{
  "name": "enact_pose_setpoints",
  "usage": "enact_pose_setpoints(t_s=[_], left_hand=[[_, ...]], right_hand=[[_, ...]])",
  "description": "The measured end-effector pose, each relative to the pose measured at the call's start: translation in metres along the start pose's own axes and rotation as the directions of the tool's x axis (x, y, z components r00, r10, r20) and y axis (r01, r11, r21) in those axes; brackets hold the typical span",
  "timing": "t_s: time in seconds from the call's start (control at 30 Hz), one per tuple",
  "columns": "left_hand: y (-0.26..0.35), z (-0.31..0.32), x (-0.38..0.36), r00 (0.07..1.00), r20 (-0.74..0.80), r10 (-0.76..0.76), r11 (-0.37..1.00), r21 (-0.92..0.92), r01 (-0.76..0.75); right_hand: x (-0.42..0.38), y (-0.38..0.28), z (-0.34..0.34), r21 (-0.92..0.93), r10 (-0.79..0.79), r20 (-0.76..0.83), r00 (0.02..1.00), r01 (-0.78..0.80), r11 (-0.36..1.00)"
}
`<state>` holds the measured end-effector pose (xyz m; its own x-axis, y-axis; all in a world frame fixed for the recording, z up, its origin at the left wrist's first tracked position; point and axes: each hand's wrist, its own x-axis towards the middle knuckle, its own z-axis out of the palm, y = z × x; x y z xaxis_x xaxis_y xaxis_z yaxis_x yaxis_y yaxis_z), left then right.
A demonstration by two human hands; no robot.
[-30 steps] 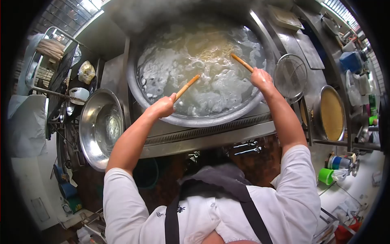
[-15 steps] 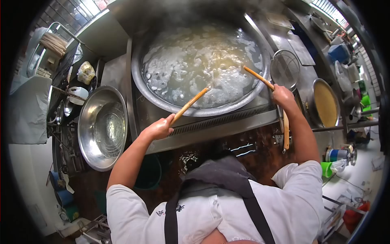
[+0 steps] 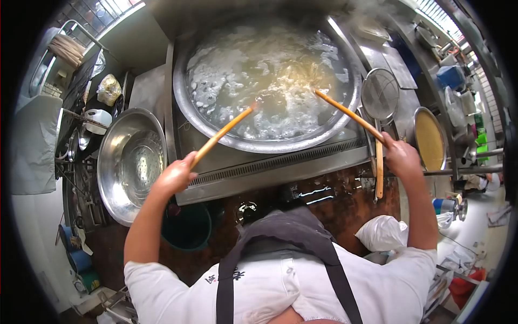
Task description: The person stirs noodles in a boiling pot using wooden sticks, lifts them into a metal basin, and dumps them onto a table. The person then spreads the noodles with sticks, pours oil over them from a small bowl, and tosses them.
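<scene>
My left hand is wrapped round a long wooden stick, whose far tip reaches the cloudy liquid. A second wooden stick is gripped in my right hand, its tip also at the liquid's surface. Both sticks cross the near rim of a very large round pot. Pale foam floats on the liquid, with a yellowish churned patch near the right stick's tip. What lies under the surface is hidden.
At left stands a large steel basin. A round mesh strainer with a wooden handle lies right of the pot, close to my right hand. Further right is a round yellowish sieve. A dark green bucket stands on the wet floor.
Both hands have moved outward and toward me, the left hand down and left, the right hand down and right. The stick tips have shifted left across the liquid.
</scene>
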<state>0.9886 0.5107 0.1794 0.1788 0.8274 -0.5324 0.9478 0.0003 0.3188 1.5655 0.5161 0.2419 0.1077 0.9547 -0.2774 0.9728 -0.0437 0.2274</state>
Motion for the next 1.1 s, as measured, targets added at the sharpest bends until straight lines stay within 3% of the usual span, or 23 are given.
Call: enact_pose_setpoints(t_s=[0.03,0.07,0.1,0.13,0.17,0.2,0.23,0.33,0.57,0.63,0.77,0.87,0.9,1.0,1.1], left_hand=[[-0.015,0.028,0.035,0.999,0.035,0.010,0.982,-0.189,-0.003],[0.002,0.037,0.060,0.996,0.074,-0.056,0.973,-0.221,0.071],[0.010,0.057,0.087,0.998,-0.037,0.049,0.994,-0.093,-0.052],[0.018,0.080,0.120,0.996,-0.087,0.035,0.962,-0.266,-0.057],[0.044,0.078,0.142,0.977,0.076,-0.198,0.858,-0.469,0.211],[0.054,0.088,0.169,0.984,0.021,-0.179,0.892,-0.419,0.171],[0.063,0.097,0.195,0.987,-0.035,-0.160,0.922,-0.363,0.136],[0.104,0.079,0.225,0.996,-0.056,-0.073,0.990,-0.129,0.065],[0.129,0.036,0.307,0.987,-0.146,-0.061,0.995,-0.092,0.048],[0.135,0.014,0.307,0.990,-0.102,-0.092,0.992,-0.098,0.082],[0.120,0.020,0.290,0.998,-0.034,-0.058,0.996,-0.069,0.056],[0.120,0.018,0.222,0.999,0.040,0.002,0.998,0.063,-0.004],[0.112,0.025,0.211,0.994,0.095,-0.046,0.999,-0.019,0.048],[0.059,0.066,0.193,0.989,-0.014,0.146,0.986,0.089,-0.144],[0.056,0.063,0.135,0.987,0.047,0.156,0.986,0.049,-0.158]], right_hand=[[0.022,-0.011,0.011,0.043,-0.016,0.035,0.999,0.014,0.999],[0.046,-0.019,0.026,0.085,-0.046,0.056,0.997,0.041,0.996],[0.070,-0.031,0.044,0.096,-0.071,0.041,0.997,0.066,0.993],[0.095,-0.041,0.069,0.158,-0.081,0.012,0.997,0.078,0.984],[0.118,-0.055,0.089,0.179,-0.095,-0.025,0.995,0.098,0.979],[0.150,-0.071,0.113,0.193,-0.113,0.000,0.994,0.111,0.975],[0.178,-0.085,0.144,0.236,-0.128,-0.138,0.982,0.158,0.959],[0.224,-0.120,0.134,0.331,-0.097,-0.139,0.986,0.138,0.934],[0.314,-0.112,0.104,0.326,-0.067,-0.150,0.986,0.113,0.939],[0.329,-0.105,0.103,0.433,-0.022,-0.136,0.991,0.079,0.898],[0.325,-0.092,0.092,0.440,-0.060,-0.067,0.996,0.083,0.894],[0.272,-0.074,0.066,0.448,-0.095,-0.030,0.995,0.099,0.889],[0.275,-0.064,0.089,0.383,-0.132,-0.043,0.990,0.138,0.913],[0.215,-0.049,0.082,0.312,-0.252,0.024,0.967,0.233,0.921],[0.165,-0.039,0.086,0.197,-0.406,-0.017,0.914,0.401,0.895]])
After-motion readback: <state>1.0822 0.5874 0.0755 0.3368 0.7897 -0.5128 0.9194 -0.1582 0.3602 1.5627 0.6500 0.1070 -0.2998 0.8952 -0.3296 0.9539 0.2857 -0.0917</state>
